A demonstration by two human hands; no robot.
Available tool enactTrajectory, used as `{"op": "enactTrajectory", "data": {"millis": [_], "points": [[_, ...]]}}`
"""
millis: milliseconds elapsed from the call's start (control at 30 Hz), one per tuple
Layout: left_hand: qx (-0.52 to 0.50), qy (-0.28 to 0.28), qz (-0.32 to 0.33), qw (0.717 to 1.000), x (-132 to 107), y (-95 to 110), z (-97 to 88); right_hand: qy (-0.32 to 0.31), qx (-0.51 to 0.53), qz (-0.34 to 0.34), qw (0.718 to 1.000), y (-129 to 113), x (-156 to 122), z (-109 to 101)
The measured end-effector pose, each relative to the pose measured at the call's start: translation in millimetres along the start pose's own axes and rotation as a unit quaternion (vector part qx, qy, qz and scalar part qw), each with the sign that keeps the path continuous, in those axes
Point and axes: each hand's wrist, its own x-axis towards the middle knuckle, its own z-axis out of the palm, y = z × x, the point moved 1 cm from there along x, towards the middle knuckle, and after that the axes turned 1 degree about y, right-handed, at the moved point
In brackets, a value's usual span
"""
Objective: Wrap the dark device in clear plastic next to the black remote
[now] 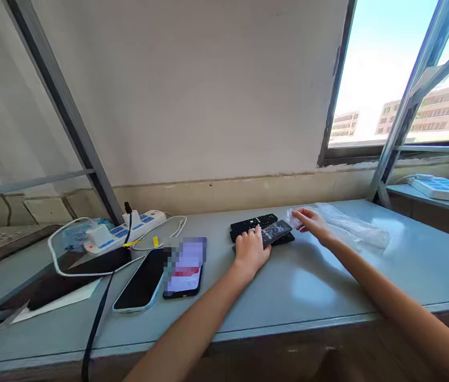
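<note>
My left hand (251, 248) is closed around the near end of a dark remote control (275, 232), which points up and to the right over the desk. A shiny film seems to cover that remote's far part. Beneath and behind it lie other black remotes (253, 223), partly hidden by my left hand and the held remote. My right hand (311, 223) pinches the edge of a clear plastic bag (294, 218) close to the remote's far end. More crumpled clear plastic (354, 229) lies on the desk behind and right of my right hand.
Two phones, one dark-screened (140, 281) and one lit (187, 268), lie on the grey-blue desk (288, 307) at left. Behind them are a white power strip (129, 231), cables and a black strap (99, 323). Metal posts (65, 114) rise at both sides. A wall stands behind.
</note>
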Motion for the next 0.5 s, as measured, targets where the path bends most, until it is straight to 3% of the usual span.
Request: {"op": "enactTrajectory", "data": {"millis": [500], "points": [[0.001, -0.012, 0.01, 1.0, 5.6, -2.4, -0.3, 0.001, 0.03, -0.021, 0.999, 0.1, -2.5, 0.7]]}}
